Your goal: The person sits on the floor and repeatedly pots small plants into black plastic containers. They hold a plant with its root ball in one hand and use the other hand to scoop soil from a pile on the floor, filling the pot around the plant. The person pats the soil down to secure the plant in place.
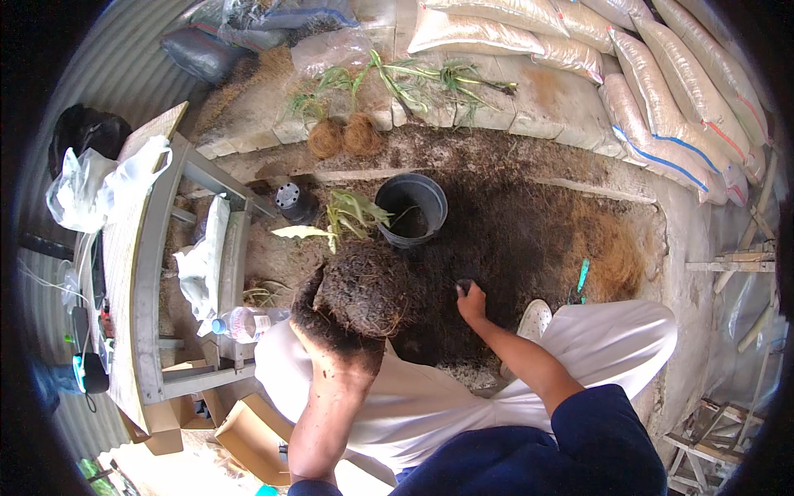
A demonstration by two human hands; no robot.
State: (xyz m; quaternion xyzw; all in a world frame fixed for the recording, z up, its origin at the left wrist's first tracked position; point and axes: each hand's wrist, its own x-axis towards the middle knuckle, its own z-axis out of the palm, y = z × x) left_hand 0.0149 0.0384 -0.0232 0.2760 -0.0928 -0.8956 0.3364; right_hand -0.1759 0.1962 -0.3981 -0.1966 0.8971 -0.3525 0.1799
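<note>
My left hand point(338, 335), dark with soil, grips the root ball point(366, 288) of a leafy plant from below and the side. The plant's broad green and pale leaves point(347, 214) lean away from me. The root ball looks dense, with fine brown roots around dark soil. Just beyond it stands a black plastic plant pot point(412, 211), its mouth showing a dark inside. Low over the dark potting soil point(496, 248) is my right hand point(472, 302). Its fingers are curled and soil-darkened; whether they hold some soil cannot be made out.
A small upturned black pot point(296, 203) stands left of the large one. Two fibre-wrapped plants point(344, 135) rest by the concrete ledge. Brown coir fibre point(611, 248) and a green-handled tool point(583, 276) lie right. A plastic bottle point(245, 324) and bench point(180, 248) are left; filled sacks point(670, 111) line the back.
</note>
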